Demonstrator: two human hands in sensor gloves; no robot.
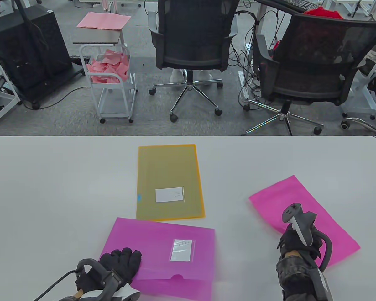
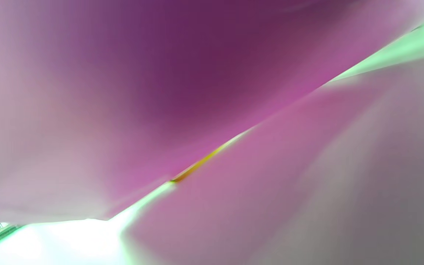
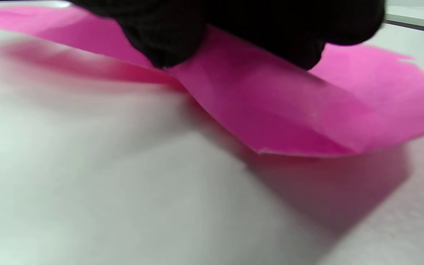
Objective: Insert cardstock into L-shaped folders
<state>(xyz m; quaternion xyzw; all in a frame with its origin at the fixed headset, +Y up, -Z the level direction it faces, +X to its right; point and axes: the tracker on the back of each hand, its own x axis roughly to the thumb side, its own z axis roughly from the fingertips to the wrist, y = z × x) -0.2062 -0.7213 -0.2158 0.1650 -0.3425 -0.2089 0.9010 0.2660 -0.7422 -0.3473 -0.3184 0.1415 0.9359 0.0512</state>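
A pink cardstock sheet (image 1: 304,213) lies slanted on the white table (image 1: 50,188) at the right. My right hand (image 1: 297,243) is on its near edge. In the right wrist view the gloved fingers (image 3: 168,40) pinch the sheet (image 3: 307,110), and its near edge is lifted off the table. A translucent magenta L-shaped folder (image 1: 166,250) with a white label lies at the near centre. My left hand (image 1: 123,260) rests with its fingers on the folder's near left corner. The left wrist view shows only blurred magenta folder (image 2: 197,66) up close.
An orange L-shaped folder (image 1: 170,182) with a white label lies flat at the table's centre, just behind the magenta one. Beyond the table's far edge stand two office chairs (image 1: 192,47) and a white cart (image 1: 109,78) holding pink paper.
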